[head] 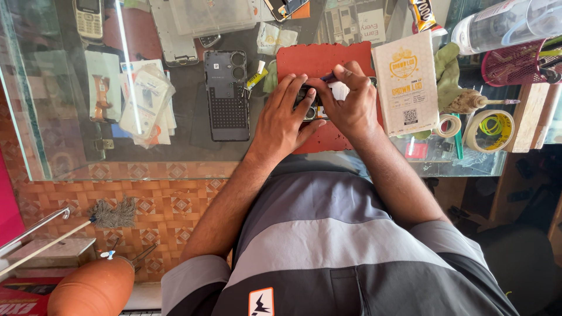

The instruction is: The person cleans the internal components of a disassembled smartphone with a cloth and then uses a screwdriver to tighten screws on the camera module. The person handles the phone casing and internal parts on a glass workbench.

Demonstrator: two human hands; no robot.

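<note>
Head view, looking down over a grey-banded shirt to a glass tabletop (175, 158); positions are given relative to the red mat (328, 64).

Nearest the viewer, both forearms converge on the mat's centre. The left hand (287, 114) lies flat with fingers spread, its fingertips pressing a small dark phone part (309, 100) down onto the mat, apparently to keep it from sliding. The right hand (350, 102) is closed in a pinch around a thin, dark, pen-like tool (329, 76), whose tip points at the same part (the tool's working end is hidden by the fingers, so its kind cannot be told for certain). The mat gives a non-slip, contrasting surface under the small piece.

Left of the mat, within easy reach, lies a black phone rear frame (227, 96), inner face up, and between it and the mat a small yellow glue tube (256, 78). Further left sits a heap of clear plastic packets (146, 99).

Right of the mat, a cream cardboard box (407, 85) overlaps the mat's edge; beyond it lie rolls of tape (489, 130) and a green cloth (449, 70).

Beyond the mat's far-left side, a keypad phone (89, 17) rests apart from the work.
</note>
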